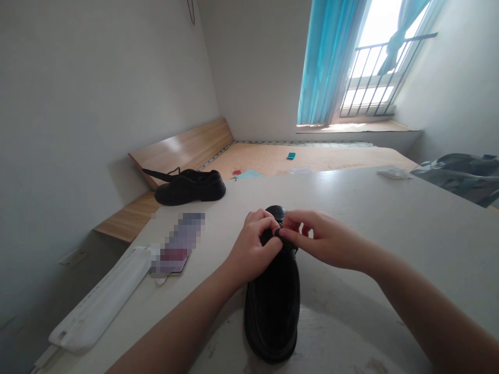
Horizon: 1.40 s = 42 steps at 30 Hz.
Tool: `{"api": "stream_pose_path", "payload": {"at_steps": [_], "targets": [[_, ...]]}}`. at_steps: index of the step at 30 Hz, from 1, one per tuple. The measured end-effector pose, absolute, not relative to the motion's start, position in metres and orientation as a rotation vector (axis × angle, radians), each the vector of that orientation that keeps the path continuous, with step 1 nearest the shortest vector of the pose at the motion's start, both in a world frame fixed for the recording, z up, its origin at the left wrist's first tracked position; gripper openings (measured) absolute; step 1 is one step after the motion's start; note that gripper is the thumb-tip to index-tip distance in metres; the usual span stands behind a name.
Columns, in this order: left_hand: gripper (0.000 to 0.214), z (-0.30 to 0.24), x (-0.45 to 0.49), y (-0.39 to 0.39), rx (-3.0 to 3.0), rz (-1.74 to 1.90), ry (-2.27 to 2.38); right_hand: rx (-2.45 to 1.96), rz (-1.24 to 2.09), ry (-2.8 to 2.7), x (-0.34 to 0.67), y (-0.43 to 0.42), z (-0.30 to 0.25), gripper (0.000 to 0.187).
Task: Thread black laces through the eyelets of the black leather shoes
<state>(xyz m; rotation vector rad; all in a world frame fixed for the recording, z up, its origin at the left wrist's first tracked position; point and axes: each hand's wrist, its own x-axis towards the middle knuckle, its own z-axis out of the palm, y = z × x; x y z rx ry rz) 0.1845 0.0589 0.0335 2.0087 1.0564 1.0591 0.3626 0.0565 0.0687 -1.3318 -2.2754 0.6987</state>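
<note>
A black leather shoe (273, 306) lies on the white table (390, 218) right in front of me, heel toward me and toe pointing away. Both hands work over its lacing area. My left hand (253, 244) is curled closed, fingertips pinching the black lace at the shoe's top. My right hand (319, 236) reaches in from the right, thumb and forefinger pinched on the same lace, the other fingers bent. The two hands touch at their fingertips. A second black shoe (191, 187) with loose laces rests at the table's far left corner.
A white flat case (101, 306) lies along the table's left edge, beside a blurred-out card (177, 244). A grey-green bag (463, 174) sits at the far right. Behind the table are a wooden bed platform (296, 158) with small items, a blue curtain (327, 62) and a barred window.
</note>
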Motion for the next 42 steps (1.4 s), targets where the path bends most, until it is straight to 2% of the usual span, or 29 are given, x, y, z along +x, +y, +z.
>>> {"api": "stream_pose_path", "payload": {"at_steps": [6,9,16,21,24,27,30,34,38,42], "targets": [[0.016,0.032,0.186,0.061,1.949,1.091,1.067,-1.225,0.655,-2.297,0.363,0.053,0.074,0.027],[0.025,0.031,0.185,0.066,1.796,1.083,1.024,-1.255,0.676,-2.302,0.364,0.053,0.075,0.031],[0.008,0.029,0.179,0.07,1.475,0.983,0.757,-1.216,0.596,-2.362,0.362,0.053,0.075,0.036],[0.007,0.034,0.179,0.067,1.289,1.016,0.653,-1.18,0.581,-2.303,0.355,0.05,0.07,0.021],[0.01,0.044,0.176,0.066,1.083,1.112,0.598,-1.064,0.776,-2.173,0.35,0.05,0.065,0.012],[0.019,0.051,0.17,0.068,1.159,1.181,0.602,-1.052,1.171,-1.81,0.347,0.052,0.063,0.01],[0.006,0.049,0.169,0.068,1.406,1.176,0.714,-0.996,1.513,-1.397,0.35,0.056,0.07,0.013],[0.026,0.044,0.177,0.06,1.775,0.973,0.928,-0.799,1.793,-1.093,0.364,0.065,0.083,0.017],[0.02,0.042,0.186,0.05,1.774,0.976,1.069,-0.727,1.814,-1.01,0.378,0.074,0.085,0.018],[0.027,0.041,0.189,0.048,1.727,1.04,1.081,-0.716,1.602,-1.048,0.389,0.077,0.079,0.022]]}}
